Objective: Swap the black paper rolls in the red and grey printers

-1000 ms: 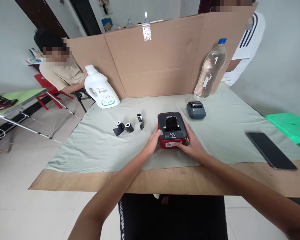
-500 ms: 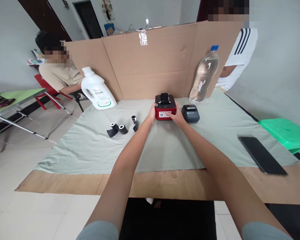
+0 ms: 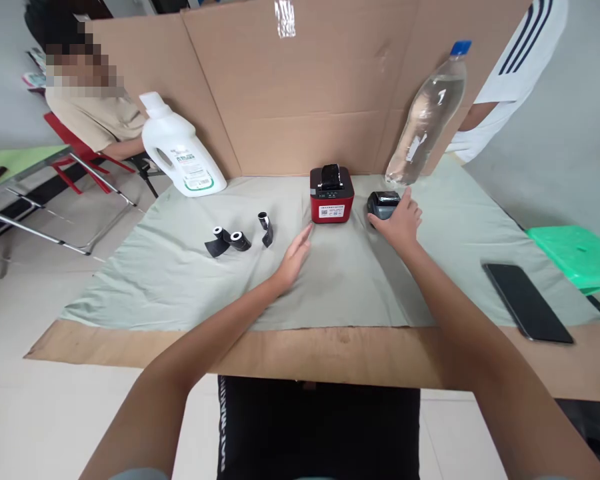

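Note:
A red and black label printer [image 3: 331, 197] stands on the grey-green cloth [image 3: 340, 287] close to the cardboard screen. My left hand [image 3: 294, 257] hovers open just in front and left of it, fingers stretched out, holding nothing. My right hand [image 3: 401, 220] is closed over the near right side of a small dark printer [image 3: 381, 202], which sits right of the red one. Three black label rolls [image 3: 237, 239] lie on the cloth to the left of my left hand.
A white detergent jug [image 3: 177, 150] and a clear water bottle [image 3: 427, 120] stand against the cardboard screen [image 3: 300, 87]. A black phone [image 3: 527, 303] lies at the right, beside a green stool [image 3: 575, 253]. One person sits at the back left; another stands behind the screen at the right.
Both hands have let go of the red printer, which now stands near the screen. My left hand pulled back open; my right hand moved right onto the small dark printer.

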`<state>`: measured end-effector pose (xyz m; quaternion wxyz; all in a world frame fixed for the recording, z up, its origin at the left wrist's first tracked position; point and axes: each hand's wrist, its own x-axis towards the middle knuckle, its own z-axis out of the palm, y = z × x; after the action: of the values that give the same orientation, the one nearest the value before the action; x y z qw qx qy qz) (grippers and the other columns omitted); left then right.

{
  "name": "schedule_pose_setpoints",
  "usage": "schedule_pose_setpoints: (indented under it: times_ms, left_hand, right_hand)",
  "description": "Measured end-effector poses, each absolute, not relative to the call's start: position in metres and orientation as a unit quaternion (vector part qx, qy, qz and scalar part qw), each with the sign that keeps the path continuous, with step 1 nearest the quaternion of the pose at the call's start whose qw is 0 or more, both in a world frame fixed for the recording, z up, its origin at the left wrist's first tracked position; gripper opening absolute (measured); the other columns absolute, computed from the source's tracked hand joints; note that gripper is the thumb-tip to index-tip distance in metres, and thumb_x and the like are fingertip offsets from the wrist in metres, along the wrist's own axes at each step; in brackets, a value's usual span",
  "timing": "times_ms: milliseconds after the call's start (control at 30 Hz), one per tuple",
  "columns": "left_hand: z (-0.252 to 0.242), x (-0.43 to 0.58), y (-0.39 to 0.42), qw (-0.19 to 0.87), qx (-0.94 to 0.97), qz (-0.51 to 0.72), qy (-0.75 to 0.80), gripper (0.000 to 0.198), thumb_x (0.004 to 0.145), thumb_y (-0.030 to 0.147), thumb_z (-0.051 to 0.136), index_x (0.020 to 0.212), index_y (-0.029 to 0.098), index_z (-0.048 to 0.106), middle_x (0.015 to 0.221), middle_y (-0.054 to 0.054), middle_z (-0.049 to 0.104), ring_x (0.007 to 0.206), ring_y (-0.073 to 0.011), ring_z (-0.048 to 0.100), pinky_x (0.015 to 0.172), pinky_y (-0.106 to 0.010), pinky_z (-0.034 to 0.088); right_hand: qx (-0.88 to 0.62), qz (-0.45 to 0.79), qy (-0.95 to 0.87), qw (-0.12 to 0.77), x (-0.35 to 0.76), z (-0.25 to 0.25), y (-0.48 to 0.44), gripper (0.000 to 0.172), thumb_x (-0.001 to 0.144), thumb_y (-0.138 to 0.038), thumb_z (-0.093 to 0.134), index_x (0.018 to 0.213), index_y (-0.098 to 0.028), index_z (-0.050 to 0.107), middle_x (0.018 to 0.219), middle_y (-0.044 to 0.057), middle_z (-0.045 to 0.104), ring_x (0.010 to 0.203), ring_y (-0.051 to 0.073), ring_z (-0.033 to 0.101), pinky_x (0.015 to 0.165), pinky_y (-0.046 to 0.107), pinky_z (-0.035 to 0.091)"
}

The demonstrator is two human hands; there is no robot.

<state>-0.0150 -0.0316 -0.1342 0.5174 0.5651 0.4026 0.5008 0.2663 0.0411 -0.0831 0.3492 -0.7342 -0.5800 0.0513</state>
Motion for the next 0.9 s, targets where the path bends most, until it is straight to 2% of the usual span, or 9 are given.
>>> schedule_pose_setpoints:
  times_ms: [67,167,300,400,500,567,633,767,900]
  left_hand:
    - [-0.133,-0.021,-0.05,0.509,0.6,0.471,0.398,0.057,0.1,0.042,0.056,0.155,0.028,0.05,0.172,-0.003,0.038,0.164,-0.0235,0.028,0.137,-0.044,0.018]
    - [-0.133,-0.022,-0.056,0.501,0.603,0.467,0.408,0.06,0.099,0.042,0.058,0.155,0.025,0.047,0.172,-0.008,0.038,0.163,-0.0256,0.03,0.135,-0.047,0.024]
    - [-0.133,-0.022,-0.054,0.49,0.613,0.459,0.417,0.056,0.097,0.038,0.06,0.15,0.021,0.052,0.16,-0.015,0.054,0.155,-0.0281,0.045,0.129,-0.049,0.034]
    - [-0.13,-0.023,-0.059,0.444,0.654,0.439,0.427,0.052,0.097,0.034,0.06,0.146,0.02,0.056,0.149,-0.015,0.064,0.142,-0.0287,0.059,0.121,-0.048,0.043]
    - [-0.125,-0.023,-0.064,0.389,0.7,0.407,0.44,0.055,0.095,0.03,0.059,0.149,0.02,0.056,0.134,-0.014,0.072,0.122,-0.0273,0.069,0.106,-0.044,0.054]
    - [-0.124,-0.022,-0.066,0.358,0.728,0.394,0.433,0.058,0.093,0.027,0.059,0.151,0.019,0.056,0.119,-0.012,0.076,0.11,-0.0254,0.072,0.102,-0.042,0.055]
    - [-0.124,-0.022,-0.068,0.33,0.744,0.401,0.42,0.057,0.091,0.024,0.06,0.148,0.018,0.06,0.11,-0.01,0.076,0.104,-0.0238,0.071,0.104,-0.041,0.054]
    - [-0.124,-0.024,-0.07,0.312,0.744,0.415,0.42,0.047,0.089,0.024,0.06,0.135,0.02,0.07,0.111,-0.008,0.072,0.107,-0.0224,0.07,0.105,-0.038,0.054]
    - [-0.123,-0.027,-0.071,0.337,0.732,0.416,0.421,0.042,0.089,0.025,0.062,0.129,0.02,0.074,0.122,-0.009,0.069,0.108,-0.0216,0.069,0.104,-0.037,0.055]
  right_hand:
    - [-0.767,0.081,-0.556,0.31,0.266,-0.084,0.044,0.12,0.079,-0.044,0.084,0.167,-0.001,0.015,0.15,0.037,0.045,0.138,0.044,0.043,0.111,0.057,0.032]
    - [-0.775,0.09,-0.547,0.302,0.259,-0.08,0.039,0.116,0.08,-0.04,0.082,0.167,-0.001,0.016,0.147,0.034,0.047,0.133,0.043,0.048,0.11,0.054,0.035]
    - [-0.75,0.096,-0.573,0.315,0.242,-0.065,-0.011,0.118,0.076,-0.047,0.08,0.169,-0.01,0.016,0.141,0.027,0.051,0.127,0.043,0.051,0.106,0.053,0.041]
    - [-0.734,0.083,-0.595,0.316,0.214,-0.061,-0.06,0.121,0.072,-0.049,0.079,0.168,-0.014,0.015,0.133,0.022,0.053,0.124,0.042,0.053,0.104,0.053,0.045]
    - [-0.711,0.08,-0.621,0.32,0.179,-0.073,-0.093,0.12,0.07,-0.049,0.079,0.166,-0.012,0.018,0.126,0.02,0.055,0.118,0.041,0.056,0.103,0.055,0.047]
    - [-0.704,0.07,-0.629,0.323,0.16,-0.085,-0.103,0.115,0.072,-0.049,0.078,0.165,-0.013,0.022,0.121,0.019,0.056,0.113,0.041,0.058,0.101,0.056,0.048]
    - [-0.699,0.05,-0.634,0.326,0.149,-0.096,-0.107,0.11,0.074,-0.05,0.077,0.164,-0.014,0.025,0.117,0.017,0.057,0.109,0.04,0.059,0.1,0.057,0.048]
    - [-0.683,0.005,-0.657,0.319,0.144,-0.107,-0.112,0.108,0.077,-0.052,0.077,0.164,-0.013,0.028,0.114,0.016,0.056,0.106,0.038,0.058,0.098,0.056,0.049]
    - [-0.687,0.013,-0.662,0.3,0.145,-0.108,-0.117,0.113,0.075,-0.058,0.078,0.165,-0.013,0.027,0.117,0.016,0.052,0.108,0.037,0.056,0.094,0.053,0.052]
